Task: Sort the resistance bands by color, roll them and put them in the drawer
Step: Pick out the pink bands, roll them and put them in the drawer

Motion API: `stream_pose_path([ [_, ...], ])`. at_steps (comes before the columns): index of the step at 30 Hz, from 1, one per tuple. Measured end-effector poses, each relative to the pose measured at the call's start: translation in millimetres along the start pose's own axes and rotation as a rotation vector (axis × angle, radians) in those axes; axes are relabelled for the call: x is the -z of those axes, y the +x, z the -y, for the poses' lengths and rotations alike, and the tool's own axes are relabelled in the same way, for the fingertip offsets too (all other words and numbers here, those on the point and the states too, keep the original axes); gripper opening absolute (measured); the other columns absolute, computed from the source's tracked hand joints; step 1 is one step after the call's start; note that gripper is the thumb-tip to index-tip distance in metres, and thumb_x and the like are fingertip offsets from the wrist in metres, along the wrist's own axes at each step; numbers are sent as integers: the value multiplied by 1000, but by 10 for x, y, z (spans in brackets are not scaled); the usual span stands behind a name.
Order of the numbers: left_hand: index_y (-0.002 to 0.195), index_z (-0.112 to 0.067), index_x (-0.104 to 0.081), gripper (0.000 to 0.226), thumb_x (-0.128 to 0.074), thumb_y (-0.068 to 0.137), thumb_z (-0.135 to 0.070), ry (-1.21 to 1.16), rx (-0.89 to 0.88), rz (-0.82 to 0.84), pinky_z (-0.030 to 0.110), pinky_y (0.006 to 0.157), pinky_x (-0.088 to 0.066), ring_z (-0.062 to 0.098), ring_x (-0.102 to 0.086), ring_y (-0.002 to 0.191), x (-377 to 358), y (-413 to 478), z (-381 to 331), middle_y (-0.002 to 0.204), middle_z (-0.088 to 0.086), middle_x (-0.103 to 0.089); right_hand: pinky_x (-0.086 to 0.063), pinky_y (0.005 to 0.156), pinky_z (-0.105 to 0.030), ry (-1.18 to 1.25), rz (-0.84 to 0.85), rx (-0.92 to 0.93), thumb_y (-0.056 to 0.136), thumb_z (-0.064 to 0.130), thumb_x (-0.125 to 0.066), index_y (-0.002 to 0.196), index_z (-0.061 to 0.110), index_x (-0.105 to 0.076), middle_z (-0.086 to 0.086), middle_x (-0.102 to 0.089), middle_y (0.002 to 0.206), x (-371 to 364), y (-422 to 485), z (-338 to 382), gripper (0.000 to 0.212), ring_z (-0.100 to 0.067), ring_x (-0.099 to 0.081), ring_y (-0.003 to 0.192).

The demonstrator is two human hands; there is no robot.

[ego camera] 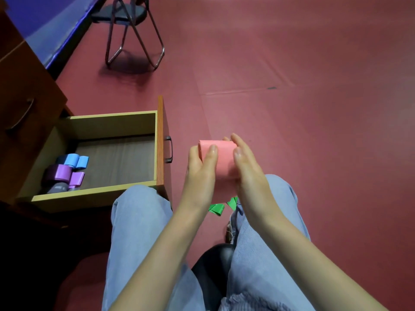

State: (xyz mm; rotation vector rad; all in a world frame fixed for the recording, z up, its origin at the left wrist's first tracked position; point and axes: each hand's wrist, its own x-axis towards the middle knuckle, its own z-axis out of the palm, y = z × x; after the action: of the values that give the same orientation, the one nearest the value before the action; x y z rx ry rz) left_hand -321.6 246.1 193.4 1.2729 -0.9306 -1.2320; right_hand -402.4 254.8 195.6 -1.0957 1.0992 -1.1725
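Observation:
A pink resistance band [224, 157] is held up in front of my knees, its top end rolled over. My left hand [201, 167] grips its left edge, thumb on the front. Its right edge is held by my right hand [246, 162], fingers behind and thumb in front. Green bands [217, 208] lie on the floor between my legs, partly hidden by my arms. At the left the open drawer [116, 123] holds rolled blue bands [74, 160], rolled purple bands [64, 173] and a grey roll [57, 188] in its near left corner.
The drawer belongs to a brown wooden cabinet [24, 104] at the left; its front panel with a metal handle [168, 149] sticks out toward my left knee. A folding chair [130, 25] stands on the red floor at the back. I sit on a black seat [213, 261].

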Motion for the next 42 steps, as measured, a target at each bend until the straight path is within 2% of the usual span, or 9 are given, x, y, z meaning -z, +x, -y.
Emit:
stream_pose_path([
  [5, 85, -24, -48, 11, -41, 94, -26, 0, -110, -35, 29, 76, -48, 11, -58, 80, -7, 0, 7, 83, -7, -58, -41, 83, -1, -24, 62, -5, 93, 13, -44, 139, 31, -24, 12, -40, 137, -8, -24, -30, 53, 5, -49, 108],
  [9, 83, -23, -49, 14, -42, 94, -23, 52, -178, -46, 26, 69, -46, 12, -55, 74, 68, 52, 14, 79, -5, -57, -44, 72, -2, -24, 74, 10, 89, 3, -49, 136, 21, -28, 17, -51, 110, 45, -16, -44, 55, 20, -55, 81],
  [14, 79, -24, -45, 18, -38, 96, -22, 127, -189, -15, 15, 61, -42, -3, -50, 62, 67, 88, 20, 73, -9, -50, -48, 70, -17, -181, 30, 63, 84, 7, -59, 89, 26, -62, 13, -66, 80, 111, 28, -86, 20, -1, -59, 73],
  [19, 93, -27, -49, 15, -35, 95, -28, 101, -77, 117, 19, 77, -45, 5, -54, 82, 132, 107, 48, 86, -10, -57, -51, 67, -22, -112, -20, 113, 81, 1, -61, 78, 25, -65, 13, -69, 67, 135, 60, -109, 24, -6, -61, 68],
  [24, 89, -21, -61, 47, -23, 94, -48, 71, 264, 217, 19, 53, -42, 4, -47, 49, 268, 110, 112, 45, -12, -47, -49, 65, -21, -44, -85, 152, 81, 2, -61, 79, 25, -65, 16, -67, 65, 167, 128, -105, 23, -3, -59, 67],
  [27, 92, -14, -64, 62, -17, 92, -54, 41, 377, 241, 25, 62, -46, 15, -50, 62, 326, 142, 108, 59, -2, -50, -48, 63, -14, -26, -98, 184, 80, -1, -60, 80, 23, -64, 17, -66, 61, 177, 150, -90, 24, 3, -57, 62],
  [33, 82, -16, -64, 64, -13, 93, -53, -61, 402, 256, 30, 70, -49, 23, -61, 78, 347, 166, 27, 82, 11, -66, -49, 78, -16, -134, 38, 196, 76, 12, -65, 82, 29, -67, 0, -64, 92, 239, 104, -184, 18, -2, -60, 86],
  [38, 97, -9, -63, 69, -12, 91, -56, -88, 398, 251, 33, 76, -51, 23, -65, 84, 378, 210, -5, 92, 14, -69, -44, 79, -8, -179, 165, 180, 71, -8, -53, 77, 30, -66, 8, -54, 107, 280, 54, -220, 41, 13, -54, 96],
  [42, 101, -15, -62, 34, -39, 92, -38, -25, 317, 230, 22, 59, -50, 17, -60, 80, 378, 169, 17, 87, 4, -64, -44, 93, -14, -213, 213, 138, 70, 1, -46, 77, 44, -70, 26, -51, 120, 280, 68, -257, 50, 7, -50, 115],
])
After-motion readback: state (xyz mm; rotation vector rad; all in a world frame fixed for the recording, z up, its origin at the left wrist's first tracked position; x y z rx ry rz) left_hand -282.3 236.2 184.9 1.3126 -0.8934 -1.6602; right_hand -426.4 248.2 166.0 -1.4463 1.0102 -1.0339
